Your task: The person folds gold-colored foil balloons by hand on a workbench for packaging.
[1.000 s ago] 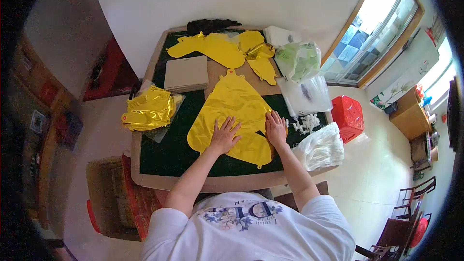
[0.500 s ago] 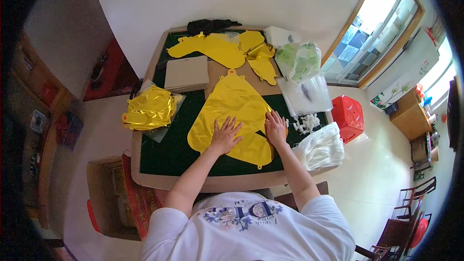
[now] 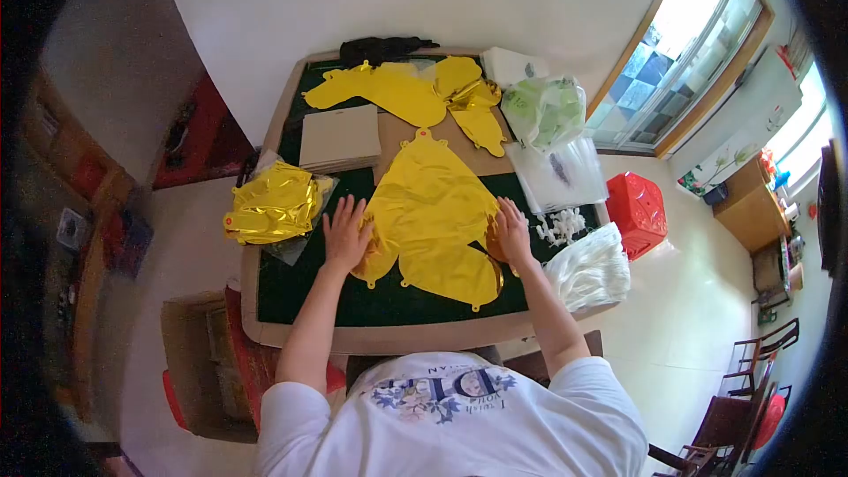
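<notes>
A flat gold foil balloon (image 3: 433, 203) lies on the dark green table top, narrow end pointing away from me. My left hand (image 3: 347, 236) is at its left edge, fingers spread, with the thumb side beside crumpled foil. On the opposite edge, my right hand (image 3: 511, 231) rests with fingers stretched out, touching or very close to the folded foil there. The balloon's lower edge shows a dark gap near its right lobe. To the left of my left hand sits a shiny pile of gold foil balloons (image 3: 276, 203) on clear plastic.
Behind the balloon are a cardboard stack (image 3: 340, 135), more foil balloons (image 3: 393, 91) and a black cloth (image 3: 384, 49). On the right lie clear bags (image 3: 556, 175), a green-white bag (image 3: 546, 110), small white pieces (image 3: 561, 226) and white strings (image 3: 590, 269). A red stool (image 3: 636, 212) stands beyond.
My left hand has moved left from the balloon's middle to its left edge. Foil along both edges now looks bent or folded. My right hand has shifted slightly on the right edge.
</notes>
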Motion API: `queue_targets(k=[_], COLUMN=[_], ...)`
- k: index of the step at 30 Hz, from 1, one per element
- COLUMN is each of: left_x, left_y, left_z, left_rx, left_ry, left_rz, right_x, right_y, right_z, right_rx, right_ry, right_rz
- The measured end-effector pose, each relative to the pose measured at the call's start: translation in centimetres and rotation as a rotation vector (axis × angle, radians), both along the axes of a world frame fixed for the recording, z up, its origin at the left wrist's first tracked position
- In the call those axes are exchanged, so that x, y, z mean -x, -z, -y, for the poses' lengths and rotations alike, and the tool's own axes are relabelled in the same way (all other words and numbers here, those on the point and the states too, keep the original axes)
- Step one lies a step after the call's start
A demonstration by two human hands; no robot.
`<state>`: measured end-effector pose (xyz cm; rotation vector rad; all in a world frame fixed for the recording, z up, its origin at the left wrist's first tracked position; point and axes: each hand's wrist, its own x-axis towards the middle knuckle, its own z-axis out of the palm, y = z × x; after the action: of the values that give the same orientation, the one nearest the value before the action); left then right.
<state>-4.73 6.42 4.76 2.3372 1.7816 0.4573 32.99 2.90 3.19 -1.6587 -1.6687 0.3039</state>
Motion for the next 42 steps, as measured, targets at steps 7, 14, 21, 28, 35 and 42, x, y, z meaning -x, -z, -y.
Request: queue_targets(k=[7,14,21,28,35,42], left_x=[2.7,3.1,3.3,3.4,3.5,3.5], left_y=[2.4,3.4,3.0,2.2,2.5,2.6], left_z=[1.1,0.9,1.0,1.0,1.0,1.1], left_rx=[-0.062,-0.142,-0.093,-0.050,-0.054,-0.078], left_ry=[0.007,0.017,0.013,0.008,0.019,0.016], left_rz=[0.150,0.311,0.337,0.422,0.436,0.421], right_x=[-0.3,3.0,7.3,8.2,8.4,10.0], right_y=[-3.6,-2.3,-1.9,-2.6,-0.5,-2.2], right_z=[-4.2,-14.5,-25.1,-30.7,-33.5,-35.0], right_rx=[-0.068,-0.110,0.206,0.130,0.115,0.009], right_ry=[-0.036,-0.232,-0.288,-0.260,-0.112,0.034], right_rz=[0.012,0.377,0.564,0.847,0.696,0.083])
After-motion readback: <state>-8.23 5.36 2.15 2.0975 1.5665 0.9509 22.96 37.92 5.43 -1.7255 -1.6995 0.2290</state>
